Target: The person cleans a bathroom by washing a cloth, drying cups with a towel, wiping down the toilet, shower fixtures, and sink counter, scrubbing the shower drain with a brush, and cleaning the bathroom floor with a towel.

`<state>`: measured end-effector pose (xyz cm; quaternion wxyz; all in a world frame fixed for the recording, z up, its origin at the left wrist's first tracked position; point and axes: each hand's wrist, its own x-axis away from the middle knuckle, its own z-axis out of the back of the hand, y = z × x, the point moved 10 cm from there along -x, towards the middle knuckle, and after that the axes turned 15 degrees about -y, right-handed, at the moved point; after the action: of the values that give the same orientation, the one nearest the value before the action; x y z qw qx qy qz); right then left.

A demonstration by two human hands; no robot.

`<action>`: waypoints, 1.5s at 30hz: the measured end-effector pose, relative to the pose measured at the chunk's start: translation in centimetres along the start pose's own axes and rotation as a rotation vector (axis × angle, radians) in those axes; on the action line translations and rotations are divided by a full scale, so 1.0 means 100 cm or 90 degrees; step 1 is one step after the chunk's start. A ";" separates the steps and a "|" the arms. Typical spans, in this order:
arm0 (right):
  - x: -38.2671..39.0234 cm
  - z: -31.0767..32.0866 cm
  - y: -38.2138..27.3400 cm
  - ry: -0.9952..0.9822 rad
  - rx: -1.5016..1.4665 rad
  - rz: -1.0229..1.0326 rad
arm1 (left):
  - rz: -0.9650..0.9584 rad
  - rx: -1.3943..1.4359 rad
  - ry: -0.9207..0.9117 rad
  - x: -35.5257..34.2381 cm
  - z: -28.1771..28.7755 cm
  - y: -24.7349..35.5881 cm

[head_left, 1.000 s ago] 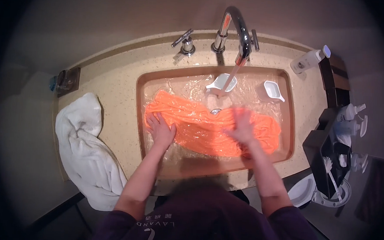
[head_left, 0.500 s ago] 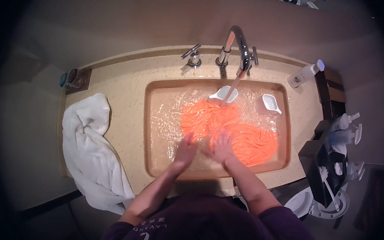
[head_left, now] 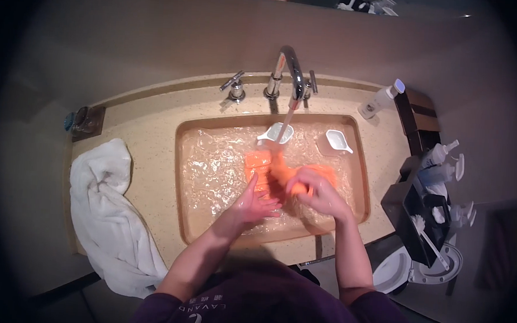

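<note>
Bright orange wet cloth lies partly in the water of the wide rectangular sink. Closed around a bunched part of it, my right hand lifts that part toward the tap's stream. My left hand is beside the cloth with fingers spread and palm turned toward it, gripping nothing. From the curved chrome tap water runs down onto the cloth. Two small white handled cups stand at the sink's back: one cup near the stream, the other cup to the right.
A white towel is draped over the counter's left side. Behind the sink stands a tap handle. To the right are a white bottle and a black caddy with pump bottles and a brush. A toilet is lower right.
My right hand has grasped and raised part of the orange cloth, which was spread flat in the water. My left hand has turned its palm toward it. The view has shifted slightly.
</note>
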<state>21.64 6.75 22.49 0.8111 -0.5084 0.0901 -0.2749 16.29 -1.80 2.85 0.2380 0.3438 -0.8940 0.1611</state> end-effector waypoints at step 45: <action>-0.007 -0.044 0.164 0.242 -0.496 -0.299 | -0.168 -0.723 -0.130 0.004 -0.064 0.020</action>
<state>25.00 9.19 6.03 0.4460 -0.7211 0.2155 -0.4844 16.67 2.29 8.21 0.3154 0.2844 -0.8084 -0.4076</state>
